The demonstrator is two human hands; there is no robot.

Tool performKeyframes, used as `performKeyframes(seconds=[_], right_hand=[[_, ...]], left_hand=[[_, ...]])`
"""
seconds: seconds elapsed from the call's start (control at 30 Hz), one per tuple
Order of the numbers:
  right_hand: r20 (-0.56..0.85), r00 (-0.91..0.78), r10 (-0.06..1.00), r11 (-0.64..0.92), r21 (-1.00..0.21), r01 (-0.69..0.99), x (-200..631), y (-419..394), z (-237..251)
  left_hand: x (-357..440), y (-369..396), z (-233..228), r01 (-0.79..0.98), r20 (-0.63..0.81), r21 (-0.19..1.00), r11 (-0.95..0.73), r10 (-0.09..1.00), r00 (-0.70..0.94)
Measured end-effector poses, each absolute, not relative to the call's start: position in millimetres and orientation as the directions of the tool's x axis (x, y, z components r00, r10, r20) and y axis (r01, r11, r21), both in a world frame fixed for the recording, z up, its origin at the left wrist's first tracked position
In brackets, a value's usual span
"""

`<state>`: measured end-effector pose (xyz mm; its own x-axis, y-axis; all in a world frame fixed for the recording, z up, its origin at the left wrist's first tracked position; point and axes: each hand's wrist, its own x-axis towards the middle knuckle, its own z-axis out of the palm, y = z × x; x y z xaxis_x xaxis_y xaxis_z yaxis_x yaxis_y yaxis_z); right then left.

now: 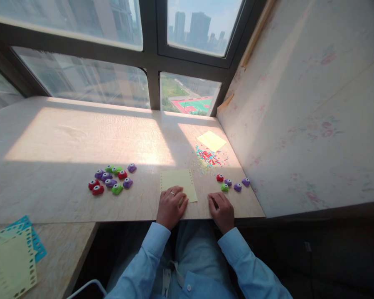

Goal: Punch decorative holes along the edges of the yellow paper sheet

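A pale yellow sheet of paper (178,179) lies in front of me, with small holes punched along its left and right edges. On its lower part rests my left hand (172,205), a ring on one finger, fingers bent loosely over the paper and apart from the thumb. My right hand (221,209) lies on the tabletop to the right of the sheet, its fingers curled in and nothing visible in them. Just beyond it sit several small craft paper punches, among them a green punch (225,187), a red punch (220,177) and a purple punch (237,187).
Left of the sheet is a cluster of more punches (111,182). Paper confetti (207,158) is scattered at the right, before a yellow paper square (212,141). Punched sheets (12,261) lie on a lower surface at left. A wall (299,124) bounds the right side.
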<state>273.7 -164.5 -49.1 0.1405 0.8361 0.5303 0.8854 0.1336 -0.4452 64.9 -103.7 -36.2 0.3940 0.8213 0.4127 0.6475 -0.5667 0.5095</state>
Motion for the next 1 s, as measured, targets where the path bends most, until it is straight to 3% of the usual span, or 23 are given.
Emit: performKeyframes(seconds=[0.3,0.63,0.87,1.0], right_hand=[[0.57,0.13,0.811,0.145,-0.412,0.9,273.5,-164.5,-51.0],[0.599,0.117,0.792,0.149,-0.376,0.915,274.6,-164.7,-54.6],[0.588,0.121,0.8,0.144,-0.384,0.912,274.9,-165.8,-54.1],[0.583,0.117,0.804,0.146,-0.384,0.912,275.7,-166.0,-55.0]], left_hand=[[64.6,-104.5,-37.3,0.629,0.445,0.516,-0.581,0.809,0.383],[60.5,-112.8,-36.5,0.525,0.672,0.559,-0.642,0.721,0.167],[16.1,-130.5,-26.3,0.56,0.645,0.646,-0.518,0.764,-0.038],[-23.5,-122.3,-17.8,0.619,0.52,0.733,-0.283,0.82,-0.24]])
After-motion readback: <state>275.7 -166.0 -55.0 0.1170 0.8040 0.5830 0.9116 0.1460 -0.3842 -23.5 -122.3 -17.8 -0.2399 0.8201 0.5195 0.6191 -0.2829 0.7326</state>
